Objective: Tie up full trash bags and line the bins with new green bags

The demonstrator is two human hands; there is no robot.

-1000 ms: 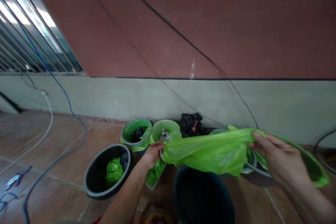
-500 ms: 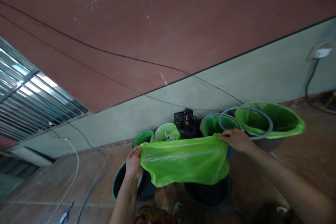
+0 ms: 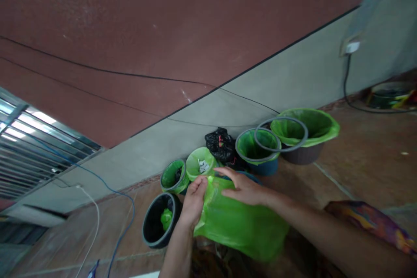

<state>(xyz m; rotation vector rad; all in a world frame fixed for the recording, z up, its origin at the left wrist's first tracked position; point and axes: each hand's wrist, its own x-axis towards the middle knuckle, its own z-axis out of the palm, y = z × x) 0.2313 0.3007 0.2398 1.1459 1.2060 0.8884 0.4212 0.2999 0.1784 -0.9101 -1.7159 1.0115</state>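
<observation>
A bright green plastic bag (image 3: 241, 226) hangs in front of me. My left hand (image 3: 194, 201) pinches its upper left corner with closed fingers. My right hand (image 3: 244, 187) rests on the bag's top edge right beside the left hand, fingers partly stretched out and gripping the plastic. The bag droops low and covers the dark bin beneath it. Behind my hands, several small bins stand along the wall.
A black bin (image 3: 155, 226) with green plastic inside stands at the left. Green-lined bins (image 3: 174, 176) (image 3: 201, 163) (image 3: 258, 145) and a wide one (image 3: 306, 128) with a loose grey ring (image 3: 280, 134) line the wall, with a tied black bag (image 3: 220, 144). Blue and white cables (image 3: 124, 221) cross the tiled floor.
My right hand has come in from the right to meet the left, so the bag is no longer stretched wide and now hangs bunched. The view has turned slightly.
</observation>
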